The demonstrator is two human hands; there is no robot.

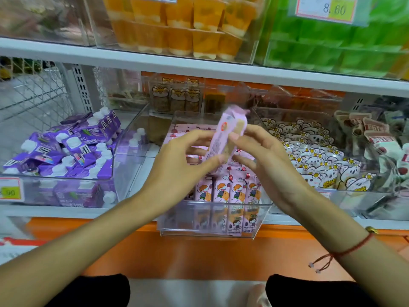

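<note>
Pink packet [228, 131] blurred between left hand [177, 160] and right hand [267, 160], print illegible.

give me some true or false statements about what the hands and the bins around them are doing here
1. The left hand and the right hand both hold the pink packet. True.
2. The pink packet lies flat inside the clear bin. False: it is held up above that bin, which is stocked with similar packets.
3. The bin to the left holds purple pouches with white caps. True.
4. The red string bracelet is on the left wrist. False: it is on the right wrist.
5. The cups on the shelf above the hands are blue. False: they are orange.
</note>
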